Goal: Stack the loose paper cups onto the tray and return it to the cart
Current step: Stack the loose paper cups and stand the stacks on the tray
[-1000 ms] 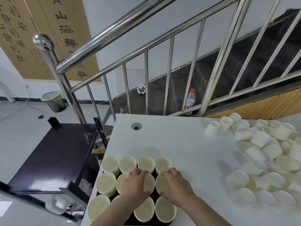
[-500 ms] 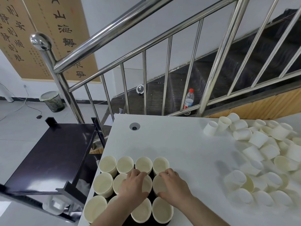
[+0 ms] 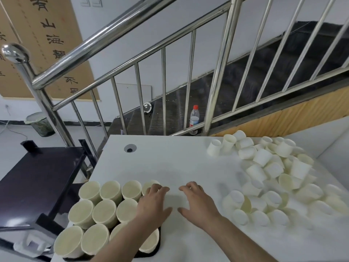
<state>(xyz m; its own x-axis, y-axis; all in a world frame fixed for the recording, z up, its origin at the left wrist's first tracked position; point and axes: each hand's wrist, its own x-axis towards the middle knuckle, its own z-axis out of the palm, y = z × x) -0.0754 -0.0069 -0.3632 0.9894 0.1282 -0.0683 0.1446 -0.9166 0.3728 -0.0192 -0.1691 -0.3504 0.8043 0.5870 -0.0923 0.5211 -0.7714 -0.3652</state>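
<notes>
- Stainless stair railing (image 3: 132, 31) and dark stairs fill the background, with a calligraphy scroll (image 3: 47, 35) on the far wall; I am looking down over a white table (image 3: 170, 163) set against the rail.
- To the left of the table stands the dark cart (image 3: 37, 182); I see nothing on its top shelf, and that is where I judge the tray must end up.
- On the right side of the table lies the big pile of loose paper cups (image 3: 273, 176), most tipped on their sides, a few upright or upside down at the far edge, all apparently empty.
- At the near left corner sits the black tray (image 3: 159, 242), only its rim showing, packed with upright paper cups on the tray (image 3: 105, 210) in rows, mouths up and nothing inside them that I can see.
- My left hand (image 3: 154, 205) hovers over the tray's right column, fingers loosely spread, gripping nothing.
- My right hand (image 3: 197, 201) is over bare table between tray and pile, fingers relaxed and slightly curled, also empty.
- To do the next step well, I reckon I should reach right, take a cup by its wall without crushing it, turn it mouth-up and nest it straight down into a tray cup so the stacks stay level.
- Behind the rail a water bottle (image 3: 194, 118) stands on the stairs.
</notes>
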